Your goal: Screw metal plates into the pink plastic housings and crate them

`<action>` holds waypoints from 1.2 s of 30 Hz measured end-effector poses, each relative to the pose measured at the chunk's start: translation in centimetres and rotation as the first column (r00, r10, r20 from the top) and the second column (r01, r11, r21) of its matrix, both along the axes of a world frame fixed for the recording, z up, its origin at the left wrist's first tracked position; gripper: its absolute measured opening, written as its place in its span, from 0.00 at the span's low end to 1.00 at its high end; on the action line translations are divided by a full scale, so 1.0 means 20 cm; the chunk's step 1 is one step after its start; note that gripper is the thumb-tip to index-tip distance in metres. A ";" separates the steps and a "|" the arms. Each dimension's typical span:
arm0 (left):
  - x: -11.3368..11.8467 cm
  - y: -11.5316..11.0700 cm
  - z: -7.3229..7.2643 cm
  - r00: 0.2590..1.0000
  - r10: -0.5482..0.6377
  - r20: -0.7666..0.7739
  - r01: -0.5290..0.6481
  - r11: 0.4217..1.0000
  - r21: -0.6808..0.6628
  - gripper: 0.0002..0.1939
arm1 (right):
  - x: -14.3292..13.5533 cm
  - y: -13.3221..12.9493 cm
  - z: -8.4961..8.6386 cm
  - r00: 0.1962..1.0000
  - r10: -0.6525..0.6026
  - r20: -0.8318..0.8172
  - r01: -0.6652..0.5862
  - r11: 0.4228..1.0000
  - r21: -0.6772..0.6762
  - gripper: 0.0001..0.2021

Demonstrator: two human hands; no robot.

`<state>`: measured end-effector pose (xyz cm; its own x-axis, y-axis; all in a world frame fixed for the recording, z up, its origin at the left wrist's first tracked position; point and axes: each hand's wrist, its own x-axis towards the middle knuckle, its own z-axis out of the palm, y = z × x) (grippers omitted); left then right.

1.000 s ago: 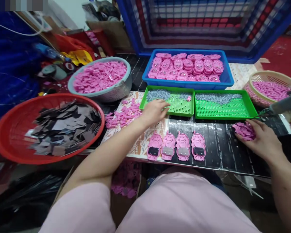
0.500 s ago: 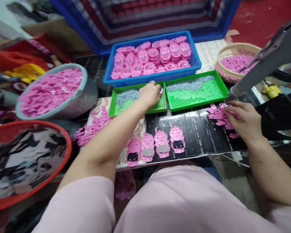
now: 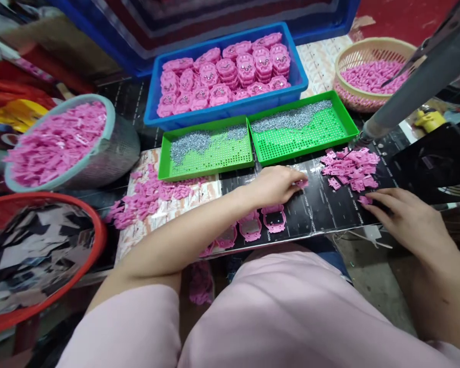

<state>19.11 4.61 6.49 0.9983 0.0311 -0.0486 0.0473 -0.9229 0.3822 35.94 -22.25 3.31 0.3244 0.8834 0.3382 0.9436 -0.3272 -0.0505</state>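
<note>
My left hand (image 3: 276, 185) is over the table in front of the green trays, thumb and fingers pinched on a small pink plastic piece (image 3: 302, 183). At the right, my right hand (image 3: 416, 217) pinches another small pink plastic piece (image 3: 364, 200) between thumb and forefinger. It is just in front of a pile of pink plastic parts (image 3: 350, 168). A row of flat pink casings (image 3: 274, 220) lies along the table's front edge, partly hidden by my left hand and forearm. Metal screws or pins (image 3: 191, 147), too small to tell which, lie in the left green tray (image 3: 222, 166).
Behind the green trays is a blue tray (image 3: 230, 110) of stacked pink casings. A second green tray (image 3: 304, 148) holds more metal bits. A grey metal tool arm (image 3: 410, 87) slants in beside a cream basket (image 3: 341, 89). A grey-blue basket (image 3: 118, 138) and red basin (image 3: 101, 240) stand left.
My left hand has moved from the left green tray toward me and rightward, now over the casings. My right hand has drawn back from the pink pile with a small piece. The view has shifted slightly.
</note>
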 end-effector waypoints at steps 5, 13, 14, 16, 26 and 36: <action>0.16 -0.06 -0.09 0.999 -0.036 -0.017 0.037 0.999 0.031 0.14 | -0.15 0.14 -0.02 0.963 0.122 -0.240 -0.099 0.989 0.106 0.09; -0.19 0.00 0.03 0.977 0.148 0.156 -0.171 0.974 0.148 0.17 | -0.18 0.22 -0.02 0.958 0.153 -0.241 -0.138 0.987 0.076 0.12; -0.28 0.01 0.03 0.975 0.150 0.162 -0.177 0.970 0.167 0.16 | -0.17 0.21 -0.01 0.953 0.163 -0.257 -0.145 0.986 0.087 0.12; -0.43 -0.02 0.02 0.973 0.165 0.163 -0.196 0.960 0.200 0.14 | -0.17 0.20 0.00 0.949 0.194 -0.247 -0.175 0.980 0.097 0.12; -0.58 -0.29 -0.13 0.935 0.211 0.286 -0.288 0.921 0.261 0.18 | -0.20 0.32 0.01 0.980 0.197 0.014 -0.197 0.980 0.006 0.19; -0.57 -0.32 -0.17 0.945 0.178 0.274 -0.255 0.928 0.274 0.21 | -0.06 0.38 -0.03 0.802 0.561 -0.206 -0.574 0.819 -0.003 0.11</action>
<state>7.65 -1.70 3.10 0.9455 0.2230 0.2375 0.2012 -0.9730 0.1128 34.82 -14.72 2.72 -0.1905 0.9463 0.2612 0.9359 0.2554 -0.2427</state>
